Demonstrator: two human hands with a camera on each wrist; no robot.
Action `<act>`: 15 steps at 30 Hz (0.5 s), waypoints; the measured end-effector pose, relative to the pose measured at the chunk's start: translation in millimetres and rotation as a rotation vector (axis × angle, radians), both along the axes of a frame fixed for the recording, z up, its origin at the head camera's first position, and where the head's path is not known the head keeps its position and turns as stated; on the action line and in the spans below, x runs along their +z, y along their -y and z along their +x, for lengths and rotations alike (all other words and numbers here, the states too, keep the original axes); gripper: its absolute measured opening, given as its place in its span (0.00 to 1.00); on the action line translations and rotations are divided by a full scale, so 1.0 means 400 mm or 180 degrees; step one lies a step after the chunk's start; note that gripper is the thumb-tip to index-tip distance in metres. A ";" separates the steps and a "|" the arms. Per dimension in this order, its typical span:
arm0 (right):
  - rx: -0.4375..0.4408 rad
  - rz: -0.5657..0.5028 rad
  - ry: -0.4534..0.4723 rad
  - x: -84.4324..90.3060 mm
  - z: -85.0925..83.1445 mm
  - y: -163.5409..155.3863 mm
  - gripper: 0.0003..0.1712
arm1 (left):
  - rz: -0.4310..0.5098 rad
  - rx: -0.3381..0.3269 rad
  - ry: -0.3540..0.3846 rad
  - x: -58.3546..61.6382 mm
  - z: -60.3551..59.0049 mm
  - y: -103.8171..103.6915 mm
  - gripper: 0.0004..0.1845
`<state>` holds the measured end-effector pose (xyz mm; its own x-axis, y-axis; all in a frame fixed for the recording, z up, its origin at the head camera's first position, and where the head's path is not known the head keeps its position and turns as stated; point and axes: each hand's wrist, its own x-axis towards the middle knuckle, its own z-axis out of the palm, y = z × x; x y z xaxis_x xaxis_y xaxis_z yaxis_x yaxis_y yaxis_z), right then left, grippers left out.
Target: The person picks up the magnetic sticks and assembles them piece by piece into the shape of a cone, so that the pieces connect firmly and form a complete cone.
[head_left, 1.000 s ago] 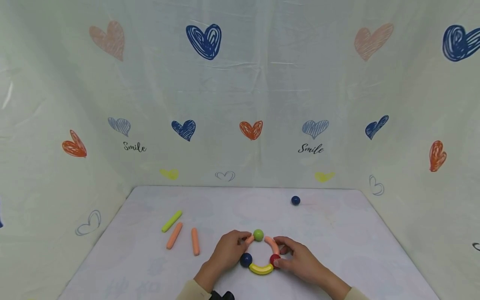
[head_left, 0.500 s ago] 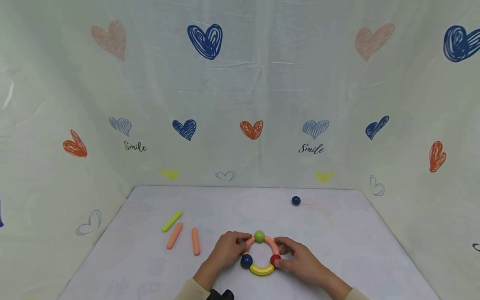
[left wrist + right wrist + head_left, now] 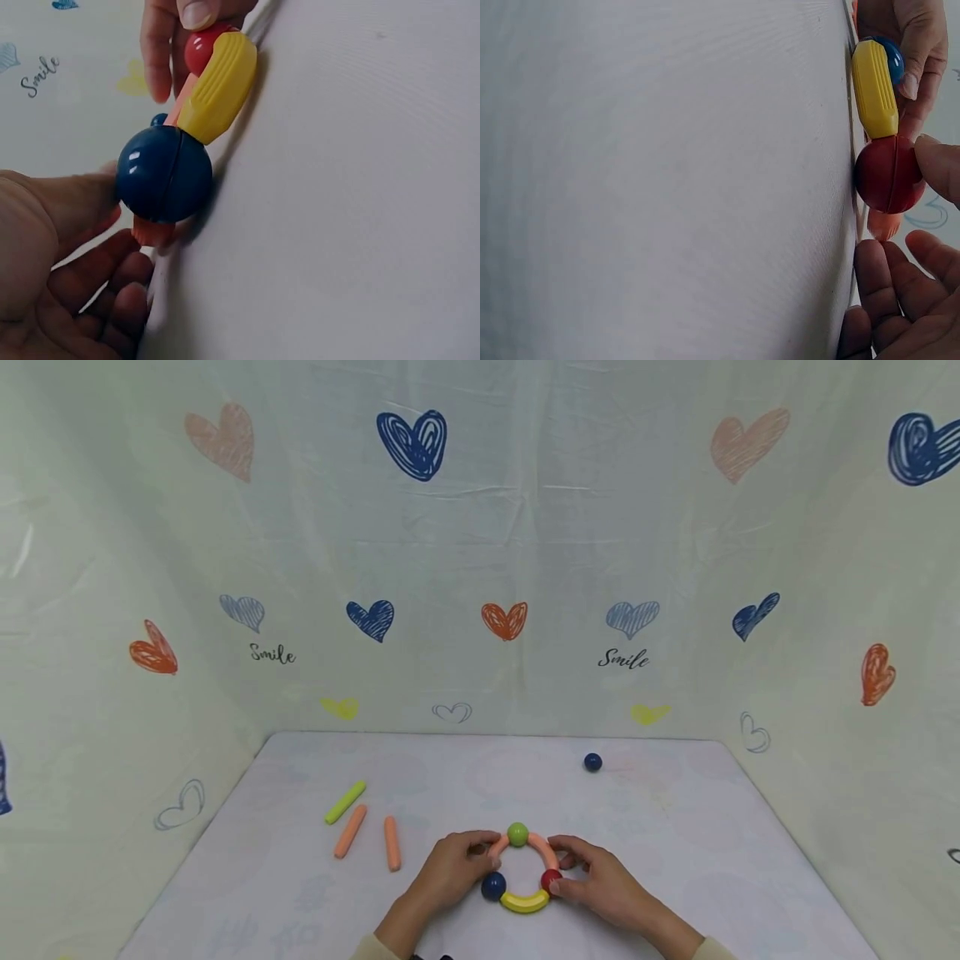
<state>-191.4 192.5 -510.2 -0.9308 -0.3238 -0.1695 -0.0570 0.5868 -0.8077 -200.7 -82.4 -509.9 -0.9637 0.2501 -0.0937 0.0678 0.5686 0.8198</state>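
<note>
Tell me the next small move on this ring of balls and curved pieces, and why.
Probably the left hand should nudge its orange curved piece down onto the blue ball. The rest of the ring looks joined; whether that joint is closed, I cannot tell.

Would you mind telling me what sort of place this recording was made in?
Probably a small staged tabletop booth rather than a lived-in room: a white table is walled on three sides by a heart-printed cloth, and only toy pieces lie on it, such as the ring and sticks.
</note>
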 end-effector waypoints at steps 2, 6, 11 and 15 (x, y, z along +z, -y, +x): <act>-0.0002 0.0003 0.0007 0.000 0.001 -0.001 0.38 | 0.0070 -0.0008 0.0044 -0.003 0.008 0.006 0.20; -0.0011 0.0015 0.0005 -0.001 0.002 -0.002 0.38 | 0.0220 -0.0066 0.0086 -0.011 0.024 0.019 0.20; -0.0114 0.0065 -0.0036 -0.001 0.003 0.003 0.36 | 0.0301 -0.0240 -0.0005 -0.016 0.044 0.029 0.14; -0.0311 0.0126 -0.0161 -0.003 0.000 0.008 0.31 | 0.0144 -0.0252 0.0016 -0.016 0.055 0.025 0.10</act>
<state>-191.2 189.5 -511.2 -0.9654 -0.2249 -0.1323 -0.0381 0.6231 -0.7812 -178.9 -92.4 -516.2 -0.9402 0.3297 -0.0855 0.1070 0.5240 0.8450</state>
